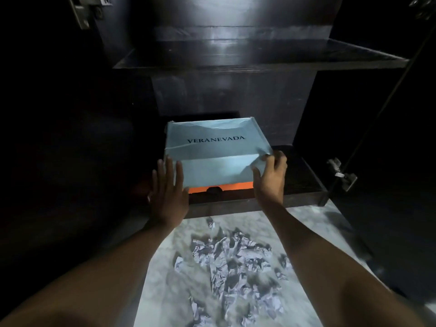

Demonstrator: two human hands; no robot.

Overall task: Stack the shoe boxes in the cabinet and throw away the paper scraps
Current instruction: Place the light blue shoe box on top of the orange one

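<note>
From the head camera I see both arms reaching into a dark cabinet (236,90), down at its bottom shelf (304,182). My left hand (168,192) is laid flat against the near left corner of a pale blue shoe box (217,154), its fingers (165,171) straight and slightly spread, pressing rather than gripping. My right hand (271,178) is at the near right corner of the same box, fingers curled over the top edge with the thumb against the front face, so it pinches that corner. The box lid, printed VERANEVADA, lies just beyond both sets of fingers and its far edge looks torn or crumpled. Directly beneath the blue box, between the two hands and below the fingertips, an orange shoe box (221,188) shows only as a thin strip with a dark finger notch; the blue one sits stacked on it. I cannot quite tell whether the two are squarely aligned, the cabinet being so dim. Behind the hands, nearer to me and between the forearms, a heap of crumpled paper scraps (236,263) lies on the pale marbled floor (304,223). Above the fingers an upper shelf (259,60) crosses the cabinet, and a metal hinge (342,173) sits to the right of the right hand.
</note>
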